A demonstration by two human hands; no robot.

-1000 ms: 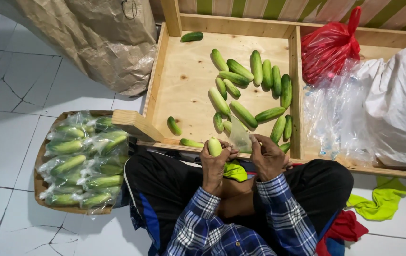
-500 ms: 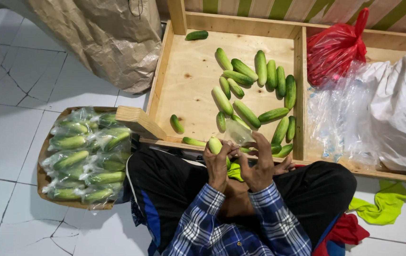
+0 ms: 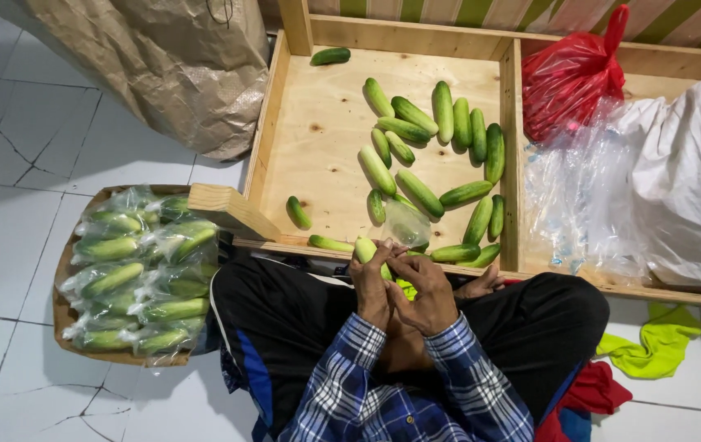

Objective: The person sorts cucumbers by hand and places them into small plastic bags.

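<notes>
While the left hand (image 3: 371, 282) grips a pale cucumber (image 3: 364, 249) upright at the wooden tray's (image 3: 273, 106) near edge, the right hand (image 3: 420, 286) pinches a clear plastic bag (image 3: 407, 223) just beside it. Loose cucumbers (image 3: 432, 139) lie farther in; bagged cucumbers (image 3: 133, 274) fill a basket (image 3: 61, 307) at left.
</notes>
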